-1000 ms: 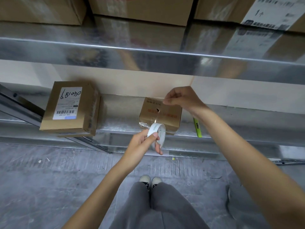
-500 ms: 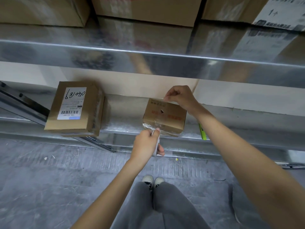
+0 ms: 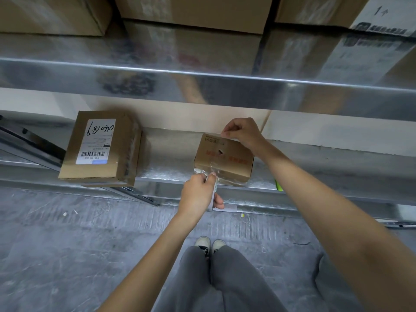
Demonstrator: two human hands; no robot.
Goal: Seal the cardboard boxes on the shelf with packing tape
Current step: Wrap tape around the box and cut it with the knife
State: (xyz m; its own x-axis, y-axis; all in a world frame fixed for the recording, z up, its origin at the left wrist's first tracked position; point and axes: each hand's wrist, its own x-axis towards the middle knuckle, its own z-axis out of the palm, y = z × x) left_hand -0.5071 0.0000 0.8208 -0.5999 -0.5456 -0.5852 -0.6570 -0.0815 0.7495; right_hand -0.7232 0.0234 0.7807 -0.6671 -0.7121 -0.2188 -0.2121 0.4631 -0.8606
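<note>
Small box (image 3: 222,158) sits at near edge of metal shelf (image 3: 171,154), bare shelf to its left up to labelled box (image 3: 99,149), which overhangs the edge. Left hand (image 3: 199,192) grips tape roll (image 3: 213,194) at box's near edge. Right hand (image 3: 242,132) pinches tape end at far edge. Since earlier: roll turned edge-on and pulled against box front; right hand unchanged.

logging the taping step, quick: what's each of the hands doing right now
Left hand: closed around the tape roll, at the small box's front edge.
Right hand: pinching the tape end at the box's far edge.
</note>
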